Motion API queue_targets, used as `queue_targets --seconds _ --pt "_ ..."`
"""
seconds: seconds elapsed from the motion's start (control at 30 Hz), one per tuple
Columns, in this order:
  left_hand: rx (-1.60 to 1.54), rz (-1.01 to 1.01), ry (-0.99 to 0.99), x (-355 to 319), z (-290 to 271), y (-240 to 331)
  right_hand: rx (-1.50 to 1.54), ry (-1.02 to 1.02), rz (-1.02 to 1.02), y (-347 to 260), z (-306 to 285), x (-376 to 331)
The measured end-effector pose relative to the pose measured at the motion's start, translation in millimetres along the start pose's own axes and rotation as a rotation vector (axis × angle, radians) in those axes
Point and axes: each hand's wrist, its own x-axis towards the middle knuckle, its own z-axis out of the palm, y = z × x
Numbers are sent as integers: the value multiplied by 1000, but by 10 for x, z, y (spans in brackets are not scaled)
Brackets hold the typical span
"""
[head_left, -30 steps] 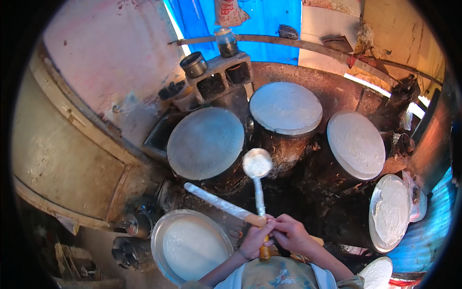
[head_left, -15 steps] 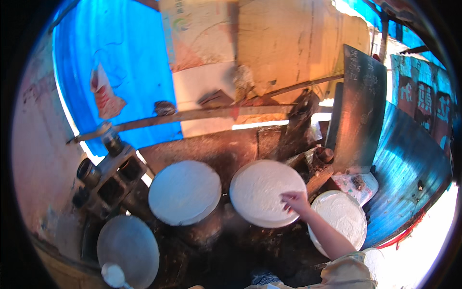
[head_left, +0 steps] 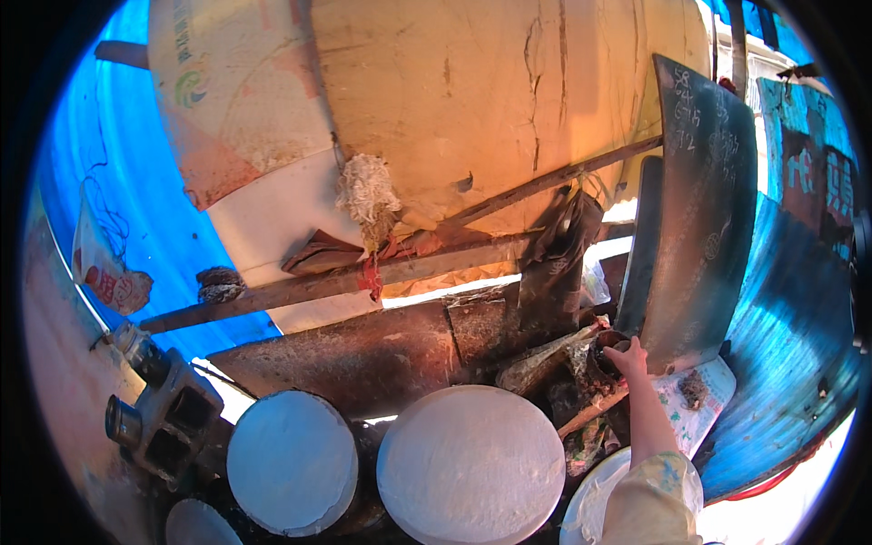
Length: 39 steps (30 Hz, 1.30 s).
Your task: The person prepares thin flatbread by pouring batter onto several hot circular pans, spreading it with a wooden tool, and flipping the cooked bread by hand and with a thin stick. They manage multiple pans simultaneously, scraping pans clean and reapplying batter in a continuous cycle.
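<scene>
My right hand [head_left: 629, 358] reaches to the mouth of a small dark pot [head_left: 603, 365] among clutter at the right. Its fingers are bent together at the rim, and what they hold, if anything, is hidden. Left of the pot stands a large round griddle covered with a white layer [head_left: 470, 465]. Another white-covered round griddle [head_left: 292, 463] lies farther left. Below my right forearm, a wide basin [head_left: 581, 509] with pale contents is partly covered by my sleeve. My left hand is out of view.
At the left stands a metal stove-like block [head_left: 173, 422] with round fittings, near a grey round pan [head_left: 200, 525]. A dark board [head_left: 695, 209] with chalk marks leans at the right, beside a patterned tray [head_left: 695, 391]. A dark bag [head_left: 559, 259] hangs from a wooden rail [head_left: 463, 259].
My right hand has left the surface of the right-hand white griddle and moved up and right to the small pot. The view has shifted, so the griddles appear lower.
</scene>
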Motion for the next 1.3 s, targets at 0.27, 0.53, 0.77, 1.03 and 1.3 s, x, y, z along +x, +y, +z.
queue_targets --seconds 0.27,0.53,0.77,1.03,1.3 --pt "98 38 114 -78 118 -424 -278 -9 -395 -331 70 -76" --pt "142 -17 173 184 -95 -601 76 466 -640 54 -289 -104" --pt "3 79 272 201 -1044 161 1097 -140 -371 -563 -303 -1223" --pt "-672 3 170 321 -2155 911 1005 -1040 -459 -1806 215 -4583" --pt "-796 38 147 -367 -2582 1435 518 -948 -1395 -2680 1609 -7635"
